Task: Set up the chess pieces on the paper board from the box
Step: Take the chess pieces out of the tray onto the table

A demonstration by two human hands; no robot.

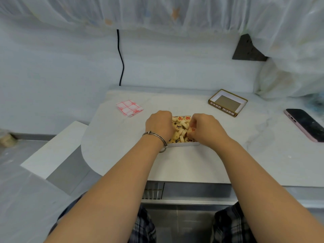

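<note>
Wooden xiangqi discs (181, 128) fill the white box (182, 144) at frame centre, where the right hand (204, 128) pinches one red-marked disc and the left hand (159, 126) curls closed on the box's edge, the folded paper board (129, 108) lying upper left.

place: makeshift indoor work corner, exact kind unclear | surface: pale marble-look table (201, 165) over a metal frame (192, 192) | 12 o'clock: plastic sheeting (157, 13) draped across a plain wall, black cable (121, 58) hanging | 3 o'clock: phone (306, 124) lying flat
</note>
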